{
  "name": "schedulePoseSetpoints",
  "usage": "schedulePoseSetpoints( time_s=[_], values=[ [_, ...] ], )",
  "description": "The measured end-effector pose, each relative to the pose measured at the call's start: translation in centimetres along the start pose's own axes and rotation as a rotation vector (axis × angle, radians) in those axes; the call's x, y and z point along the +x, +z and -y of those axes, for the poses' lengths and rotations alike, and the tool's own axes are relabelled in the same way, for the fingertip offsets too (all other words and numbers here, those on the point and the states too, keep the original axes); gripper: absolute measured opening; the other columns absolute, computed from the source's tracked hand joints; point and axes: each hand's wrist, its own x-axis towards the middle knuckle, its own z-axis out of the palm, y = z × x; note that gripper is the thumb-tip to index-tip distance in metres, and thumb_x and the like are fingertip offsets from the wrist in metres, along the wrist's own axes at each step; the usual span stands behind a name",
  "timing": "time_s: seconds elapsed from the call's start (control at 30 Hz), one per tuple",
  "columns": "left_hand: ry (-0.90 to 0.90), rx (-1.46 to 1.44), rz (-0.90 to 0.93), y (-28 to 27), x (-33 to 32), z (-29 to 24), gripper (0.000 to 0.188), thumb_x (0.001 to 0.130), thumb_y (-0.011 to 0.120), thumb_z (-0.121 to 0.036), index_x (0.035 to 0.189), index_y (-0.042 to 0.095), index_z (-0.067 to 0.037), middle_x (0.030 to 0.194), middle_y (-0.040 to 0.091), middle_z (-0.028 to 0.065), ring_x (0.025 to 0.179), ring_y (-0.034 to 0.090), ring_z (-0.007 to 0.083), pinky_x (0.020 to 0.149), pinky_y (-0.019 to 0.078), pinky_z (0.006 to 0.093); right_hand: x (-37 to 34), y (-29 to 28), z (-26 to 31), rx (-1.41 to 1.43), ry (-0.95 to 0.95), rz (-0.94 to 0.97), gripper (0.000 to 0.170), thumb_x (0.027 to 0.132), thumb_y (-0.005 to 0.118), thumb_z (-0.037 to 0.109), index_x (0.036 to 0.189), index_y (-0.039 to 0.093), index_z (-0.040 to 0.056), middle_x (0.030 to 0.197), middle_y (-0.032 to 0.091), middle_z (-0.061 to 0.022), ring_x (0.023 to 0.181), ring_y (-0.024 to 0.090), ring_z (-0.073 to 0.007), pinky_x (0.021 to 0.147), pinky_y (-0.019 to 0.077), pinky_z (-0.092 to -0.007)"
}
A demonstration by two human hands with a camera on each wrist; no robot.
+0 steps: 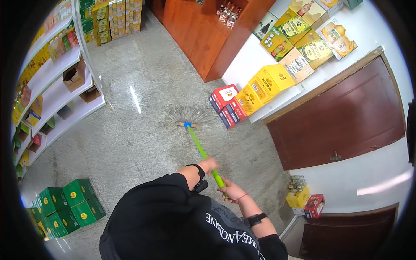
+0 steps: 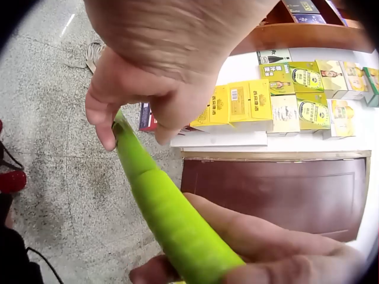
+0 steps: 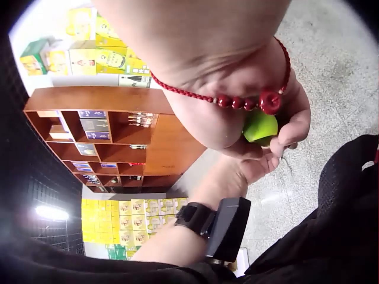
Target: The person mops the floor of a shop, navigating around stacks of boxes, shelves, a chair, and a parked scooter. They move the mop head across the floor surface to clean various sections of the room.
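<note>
A mop with a bright green handle point(image 1: 199, 146) reaches forward from the body in the head view. Its grey string head point(image 1: 193, 115) lies fanned out on the floor, below a blue clamp point(image 1: 187, 125). My left hand point(image 1: 209, 165) grips the handle partway down. Nearer the body, my right hand point(image 1: 232, 191) holds the thicker top end. In the left wrist view, the left fingers point(image 2: 103, 115) curl round the thinner pole, while the right hand point(image 2: 254, 236) wraps the ribbed grip. The round green handle end point(image 3: 260, 128) pokes out of the right hand in the right wrist view.
Red boxes point(image 1: 227, 93) and yellow cartons point(image 1: 264, 86) stand right of the mop head. A wooden cabinet point(image 1: 203, 47) rises beyond it. White shelves point(image 1: 69, 115) line the left side, with green boxes point(image 1: 82, 201) stacked on the floor. Brown doors point(image 1: 338, 117) are on the right.
</note>
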Motion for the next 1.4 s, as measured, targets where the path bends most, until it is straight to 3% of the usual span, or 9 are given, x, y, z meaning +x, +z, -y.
schedulePoseSetpoints(
  time_s=[0.1, 0.17, 0.27, 0.6, 0.7, 0.87, 1.13, 1.3, 1.4],
  values=[
    [-0.052, -0.030, -0.038, 1.1, -0.4, -0.3, 0.034, 0.080, 0.058, -0.025, 0.087, 0.058, 0.009, 0.073, 0.060, 0.0161, 0.051, 0.059, 0.0240, 0.045, 0.0509, 0.0345, -1.0, -1.1, -1.3, -0.145, 0.009, -0.044, 0.068, 0.080, 0.057, 0.017, 0.139, 0.024, 0.0107, 0.087, 0.060, -0.0088, 0.058, 0.057, -0.0159, 0.049, 0.0473, -0.0280],
    [-0.046, -0.070, 0.025, 1.3, 0.8, 0.0, 0.031, 0.078, 0.061, -0.023, 0.081, 0.059, 0.007, 0.066, 0.058, 0.0141, 0.050, 0.057, 0.0228, 0.043, 0.0478, 0.0355, 0.0, -1.3, -2.4, -0.616, -0.416, -0.309, 0.066, 0.078, 0.061, 0.022, 0.135, 0.033, 0.0084, 0.101, 0.061, -0.0182, 0.082, 0.062, -0.0286, 0.071, 0.0498, -0.0341],
    [-0.008, -0.090, 0.115, -0.2, 2.1, -0.5, 0.033, 0.074, 0.066, -0.028, 0.074, 0.057, 0.004, 0.055, 0.051, 0.0116, 0.041, 0.048, 0.0201, 0.036, 0.0363, 0.0350, -0.8, -2.2, 0.7, -0.615, -0.308, -0.284, 0.063, 0.076, 0.061, 0.027, 0.130, 0.039, 0.0050, 0.107, 0.056, -0.0263, 0.101, 0.055, -0.0376, 0.088, 0.0427, -0.0388],
    [0.159, 0.009, -0.159, -6.8, 11.4, -0.4, 0.041, 0.074, 0.064, -0.029, 0.080, 0.057, 0.011, 0.057, 0.054, 0.0137, 0.046, 0.051, 0.0241, 0.044, 0.0405, 0.0388, 6.1, -5.4, 9.5, -0.836, -0.333, -0.269, 0.064, 0.075, 0.063, 0.031, 0.129, 0.041, 0.0078, 0.094, 0.061, -0.0239, 0.089, 0.060, -0.0357, 0.078, 0.0476, -0.0377],
    [0.135, 0.186, -0.025, -12.7, 12.6, -2.1, 0.053, 0.078, 0.056, -0.036, 0.093, 0.055, 0.015, 0.070, 0.061, 0.0211, 0.062, 0.062, 0.0293, 0.059, 0.0488, 0.0380, 9.7, -6.1, 13.6, -0.866, -0.359, -0.254, 0.064, 0.074, 0.063, 0.031, 0.129, 0.041, 0.0077, 0.091, 0.061, -0.0244, 0.086, 0.060, -0.0377, 0.075, 0.0479, -0.0400],
    [0.159, 0.218, -0.158, -20.9, 18.8, -3.2, 0.060, 0.078, 0.056, -0.037, 0.100, 0.052, 0.018, 0.088, 0.062, 0.0256, 0.083, 0.062, 0.0329, 0.077, 0.0464, 0.0359, 16.2, -8.0, 21.8, -0.884, -0.391, -0.253, 0.064, 0.073, 0.063, 0.030, 0.130, 0.041, 0.0090, 0.093, 0.060, -0.0252, 0.087, 0.059, -0.0380, 0.077, 0.0473, -0.0411],
    [0.165, 0.345, -0.039, -35.6, 23.3, -10.2, 0.049, 0.075, 0.060, -0.037, 0.089, 0.061, 0.010, 0.082, 0.063, 0.0225, 0.077, 0.062, 0.0332, 0.071, 0.0483, 0.0377, 24.2, -11.7, 32.9, -0.854, -0.339, -0.323, 0.063, 0.073, 0.060, 0.033, 0.130, 0.040, 0.0130, 0.094, 0.061, -0.0237, 0.087, 0.059, -0.0387, 0.079, 0.0468, -0.0447],
    [0.179, 0.315, -0.007, -37.0, 26.6, -10.1, 0.050, 0.075, 0.062, -0.035, 0.091, 0.059, 0.012, 0.082, 0.062, 0.0236, 0.077, 0.061, 0.0330, 0.070, 0.0483, 0.0384, 26.3, -12.8, 34.7, -0.788, -0.296, -0.338, 0.061, 0.075, 0.062, 0.032, 0.129, 0.042, 0.0134, 0.099, 0.060, -0.0229, 0.093, 0.058, -0.0368, 0.082, 0.0462, -0.0409],
    [0.210, 0.426, -0.085, -36.4, 26.5, -9.3, 0.046, 0.081, 0.050, -0.040, 0.088, 0.065, 0.003, 0.081, 0.064, 0.0189, 0.077, 0.062, 0.0329, 0.075, 0.0481, 0.0383, 27.2, -12.7, 32.5, -0.772, -0.483, -0.389, 0.061, 0.076, 0.061, 0.033, 0.131, 0.040, 0.0152, 0.101, 0.059, -0.0234, 0.095, 0.058, -0.0364, 0.083, 0.0456, -0.0402]
  ],
)
